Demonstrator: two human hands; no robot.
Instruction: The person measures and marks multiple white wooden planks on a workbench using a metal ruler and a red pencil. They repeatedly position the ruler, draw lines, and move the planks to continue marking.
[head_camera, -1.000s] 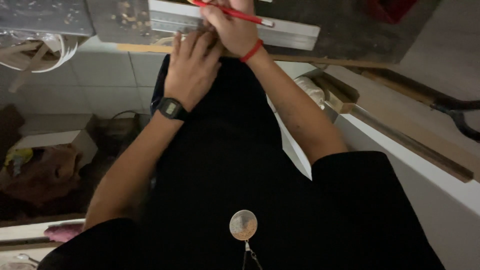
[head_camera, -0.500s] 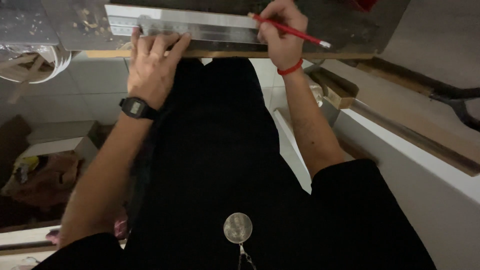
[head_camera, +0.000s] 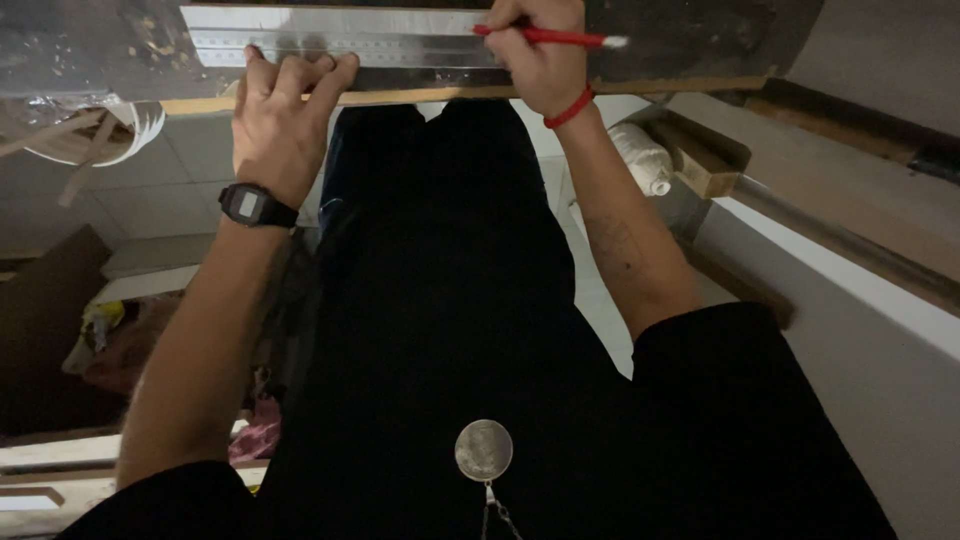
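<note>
Steel ruler (head_camera: 350, 45) now pinned flat by my left hand (head_camera: 280, 125); right hand (head_camera: 540, 60), gripping the red pencil (head_camera: 535, 37), has slid rightward along it, marking on.

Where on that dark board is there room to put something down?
The dark board is bare right of the right hand, past the red pencil. Around the metal ruler it is crowded: the left hand presses there.

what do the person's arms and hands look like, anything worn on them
Both arms are bare below short black sleeves. The left wrist wears a black digital watch with a rectangular face; the right wrist has a thin red band. Faint dark markings show on the right forearm. Both hands are bare.
</note>
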